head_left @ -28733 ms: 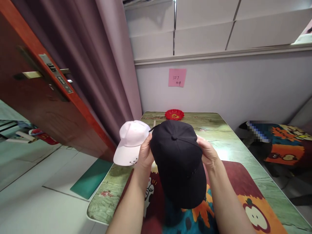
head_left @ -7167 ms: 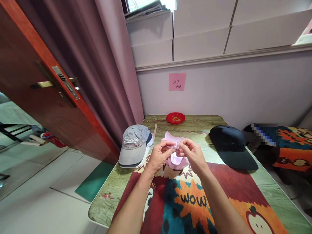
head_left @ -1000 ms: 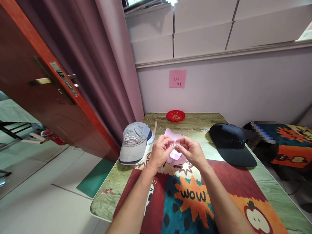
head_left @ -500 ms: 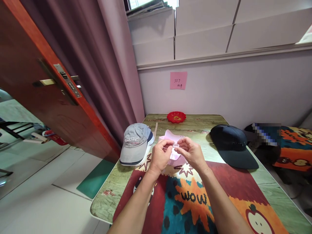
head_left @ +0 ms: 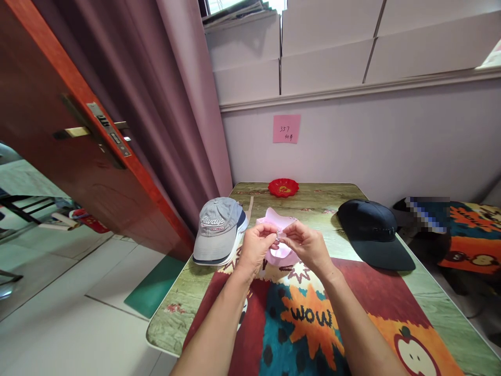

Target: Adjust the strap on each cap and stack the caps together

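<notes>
A pink cap [head_left: 282, 257] rests at the middle of the table, partly covered by my hands. My left hand [head_left: 258, 245] pinches the cap's back strap near its buckle from the left. From the right, my right hand [head_left: 307, 244] pinches the other side of the strap, its fingertips almost meeting those of the left. The small fastener between the fingers is mostly hidden. To the left sits a stack of caps with a grey cap [head_left: 217, 227] on top. A black cap [head_left: 370, 232] lies at the right.
A red scalloped dish [head_left: 283, 188] stands at the table's far edge by the wall. A colourful printed mat [head_left: 309, 329] covers the near part of the wood-patterned table [head_left: 172, 308]. A brown door [head_left: 129, 198] and a curtain [head_left: 188, 104] are on the left.
My fingertips have drawn closer together over the strap, and the light buckle seen between them before is now mostly covered. The cap has stayed in nearly the same place.
</notes>
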{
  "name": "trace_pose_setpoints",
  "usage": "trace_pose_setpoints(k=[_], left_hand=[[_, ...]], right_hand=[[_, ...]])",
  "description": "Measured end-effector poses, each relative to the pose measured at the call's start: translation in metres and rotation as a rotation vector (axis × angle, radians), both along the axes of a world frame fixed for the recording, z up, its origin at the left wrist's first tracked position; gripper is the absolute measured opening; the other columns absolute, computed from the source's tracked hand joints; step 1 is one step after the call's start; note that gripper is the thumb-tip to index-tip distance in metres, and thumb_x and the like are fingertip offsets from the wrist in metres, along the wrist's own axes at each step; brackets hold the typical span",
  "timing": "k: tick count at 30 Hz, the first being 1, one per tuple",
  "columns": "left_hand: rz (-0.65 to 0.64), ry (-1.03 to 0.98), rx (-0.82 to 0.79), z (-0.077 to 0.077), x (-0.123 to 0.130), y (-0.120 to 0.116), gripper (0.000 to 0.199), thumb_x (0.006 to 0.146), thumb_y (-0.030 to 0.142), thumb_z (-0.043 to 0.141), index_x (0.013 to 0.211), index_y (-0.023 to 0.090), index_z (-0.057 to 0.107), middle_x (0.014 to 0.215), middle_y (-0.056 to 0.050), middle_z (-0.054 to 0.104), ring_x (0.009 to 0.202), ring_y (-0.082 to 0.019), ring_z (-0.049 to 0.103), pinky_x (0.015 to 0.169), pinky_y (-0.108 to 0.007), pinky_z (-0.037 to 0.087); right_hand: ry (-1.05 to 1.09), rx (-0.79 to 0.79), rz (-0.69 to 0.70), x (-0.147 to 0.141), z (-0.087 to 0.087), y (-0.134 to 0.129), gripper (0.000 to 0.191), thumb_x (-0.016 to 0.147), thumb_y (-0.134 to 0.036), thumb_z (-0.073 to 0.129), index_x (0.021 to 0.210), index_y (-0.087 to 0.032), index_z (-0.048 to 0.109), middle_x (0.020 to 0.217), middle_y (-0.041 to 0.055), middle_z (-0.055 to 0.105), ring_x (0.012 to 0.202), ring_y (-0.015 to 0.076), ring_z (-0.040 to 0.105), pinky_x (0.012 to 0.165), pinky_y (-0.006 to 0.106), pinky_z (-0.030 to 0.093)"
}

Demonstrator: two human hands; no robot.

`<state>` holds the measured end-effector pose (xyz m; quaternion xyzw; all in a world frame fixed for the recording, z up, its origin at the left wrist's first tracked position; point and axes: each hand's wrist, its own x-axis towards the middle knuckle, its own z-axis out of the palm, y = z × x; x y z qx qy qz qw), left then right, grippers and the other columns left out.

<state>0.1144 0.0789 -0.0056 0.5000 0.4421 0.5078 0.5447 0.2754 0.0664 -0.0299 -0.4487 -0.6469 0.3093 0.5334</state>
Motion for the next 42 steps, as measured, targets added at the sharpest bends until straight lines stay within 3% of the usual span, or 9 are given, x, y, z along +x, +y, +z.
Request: trace_pose_setpoints(k=[9,16,20,29,37,42], left_hand=[[-0.065,0.001,-0.042,0.005,-0.002,-0.002,0.022,0.062,0.021,0.078,0.077,0.014,0.064,0.068,0.001,0.063,0.058,-0.009,0.060,0.057,-0.021,0.050],[-0.042,-0.009,-0.071,0.007,-0.001,-0.004,0.029,0.058,0.014,0.065,0.085,0.018,0.054,0.070,0.004,0.060,0.055,-0.008,0.056,0.049,-0.018,0.041],[-0.061,-0.021,-0.044,0.005,0.001,-0.004,0.028,0.058,0.017,0.067,0.082,0.018,0.053,0.073,0.002,0.063,0.062,-0.010,0.059,0.052,-0.017,0.041],[-0.050,-0.015,-0.072,0.009,0.005,-0.003,0.032,0.055,0.016,0.068,0.084,0.017,0.055,0.072,0.002,0.063,0.061,-0.010,0.059,0.057,-0.019,0.044],[0.173,0.182,0.045,-0.008,0.011,0.006,0.032,0.057,0.008,0.063,0.086,0.017,0.055,0.071,0.003,0.060,0.057,-0.009,0.057,0.052,-0.019,0.044],[0.174,0.103,-0.019,-0.008,0.000,0.008,0.032,0.062,0.011,0.059,0.093,0.018,0.051,0.069,0.005,0.057,0.050,-0.009,0.053,0.047,-0.020,0.044]], right_hand=[[-0.141,0.068,-0.041,-0.003,0.001,-0.002,0.012,0.088,-0.036,0.068,0.083,-0.026,0.063,0.076,0.0023,0.075,0.069,0.0204,0.074,0.066,0.030,0.057],[-0.232,0.220,0.068,-0.003,0.002,-0.002,0.026,0.087,-0.024,0.067,0.113,-0.023,0.069,0.106,0.0077,0.072,0.076,0.0169,0.069,0.071,0.030,0.060],[-0.306,0.322,-0.026,-0.006,-0.004,0.001,0.011,0.091,-0.026,0.069,0.101,-0.023,0.071,0.095,0.0057,0.073,0.071,0.0154,0.065,0.069,0.028,0.056],[-0.412,0.492,-0.114,-0.001,-0.016,0.008,0.014,0.091,-0.018,0.068,0.105,-0.021,0.068,0.091,0.0031,0.077,0.065,0.0136,0.068,0.066,0.024,0.053],[-0.492,0.509,-0.204,-0.009,-0.018,0.005,0.008,0.088,-0.014,0.061,0.092,-0.019,0.065,0.078,0.0019,0.073,0.063,0.0144,0.069,0.061,0.023,0.049],[-0.425,0.475,-0.208,-0.007,-0.017,0.004,0.011,0.086,-0.016,0.063,0.097,-0.019,0.064,0.080,0.0017,0.074,0.065,0.0136,0.071,0.065,0.022,0.052]])
